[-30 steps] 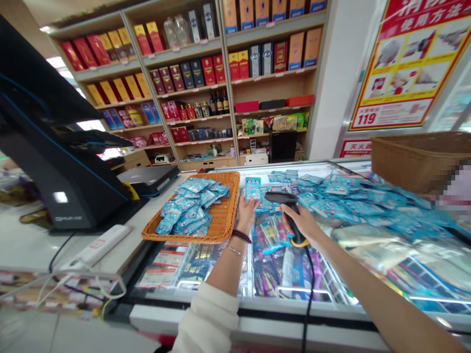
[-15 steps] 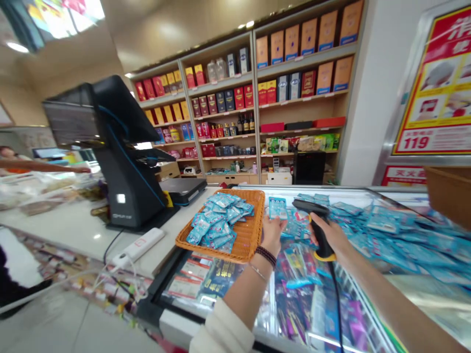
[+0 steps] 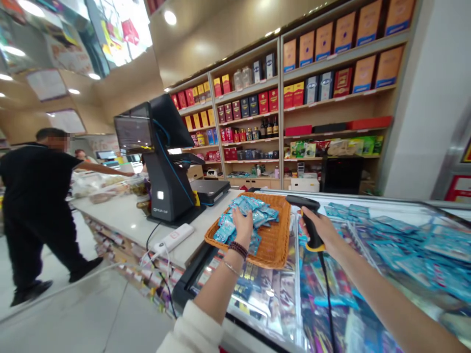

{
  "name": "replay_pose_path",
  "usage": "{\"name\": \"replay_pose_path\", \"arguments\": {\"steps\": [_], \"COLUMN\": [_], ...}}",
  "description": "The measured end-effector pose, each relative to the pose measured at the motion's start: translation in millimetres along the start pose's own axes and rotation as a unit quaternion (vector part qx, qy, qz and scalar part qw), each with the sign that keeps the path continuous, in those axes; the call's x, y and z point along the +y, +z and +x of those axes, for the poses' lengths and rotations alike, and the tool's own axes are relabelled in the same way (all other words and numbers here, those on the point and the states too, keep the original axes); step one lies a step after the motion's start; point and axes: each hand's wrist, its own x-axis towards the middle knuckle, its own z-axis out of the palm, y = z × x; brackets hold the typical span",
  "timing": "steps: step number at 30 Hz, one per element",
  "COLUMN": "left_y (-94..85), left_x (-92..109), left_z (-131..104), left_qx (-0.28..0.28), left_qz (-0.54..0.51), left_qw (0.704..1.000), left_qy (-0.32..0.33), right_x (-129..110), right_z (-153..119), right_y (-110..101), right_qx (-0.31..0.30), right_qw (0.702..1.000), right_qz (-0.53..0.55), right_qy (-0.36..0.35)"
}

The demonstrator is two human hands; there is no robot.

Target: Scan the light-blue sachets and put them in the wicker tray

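My left hand (image 3: 243, 228), with a beaded bracelet at the wrist, reaches onto the pile of blue packets (image 3: 225, 226) in the orange wicker basket (image 3: 278, 245). Its fingertips are among the packets, and whether it grips one cannot be made out. To the right of the basket, my right hand (image 3: 318, 228) is wrapped round the handle of a black handheld scanner (image 3: 307, 202) with a yellow base and a cable hanging down. The scanner's head points left, above the basket's right edge. More blue packets (image 3: 415, 245) lie spread on the glass freezer top at the right.
A black checkout terminal (image 3: 165, 181) and a white power strip (image 3: 172, 240) stand on the counter (image 3: 127, 220) left of the basket. A person in black (image 3: 37, 181) stands at the far left with an arm stretched over the counter. Shelves of boxes (image 3: 250, 105) line the back.
My left hand has moved left from a blue packet beside the scanner to the pile in the basket. The view has turned left, showing the person in black. The scanner stays in my right hand.
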Motion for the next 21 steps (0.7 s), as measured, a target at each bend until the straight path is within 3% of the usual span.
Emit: {"name": "replay_pose_path", "arguments": {"steps": [2, 4, 7, 9, 12, 15, 18, 21], "left_y": [-2.4, 7.7, 41.9, 72.6, 118.4, 149.8, 161.8, 163.9], "left_x": [6.6, 15.9, 27.5, 29.8, 23.3, 8.0, -9.4, -19.1], "left_z": [-8.1, -21.5, -45.7, -62.8, -89.7, -113.7, -125.9, -122.9], "left_qx": [0.031, 0.009, -0.093, -0.178, -0.281, -0.313, -0.308, -0.324], "left_qz": [0.107, 0.139, 0.094, 0.053, 0.044, 0.124, 0.208, 0.242], "left_qw": [0.993, 0.985, 0.973, 0.96, 0.94, 0.931, 0.924, 0.91], "left_qy": [0.037, 0.105, 0.192, 0.211, 0.186, 0.139, 0.093, 0.091], "right_x": [-2.7, -8.9, -21.0, -27.4, -29.1, -19.0, -2.2, 12.0], "right_z": [-2.8, -5.9, -12.7, -19.9, -34.0, -47.5, -54.8, -54.5], "right_y": [-6.7, -21.5, -54.7, -80.3, -116.5, -142.7, -156.7, -161.4], "right_qx": [0.012, 0.034, 0.068, 0.09, 0.128, 0.163, 0.19, 0.201], "right_qw": [1.0, 0.999, 0.997, 0.995, 0.991, 0.986, 0.981, 0.979], "right_qz": [-0.002, -0.005, -0.003, -0.001, -0.007, -0.003, 0.025, 0.028], "right_qy": [0.002, -0.008, -0.031, -0.039, -0.044, -0.035, -0.02, -0.011]}}
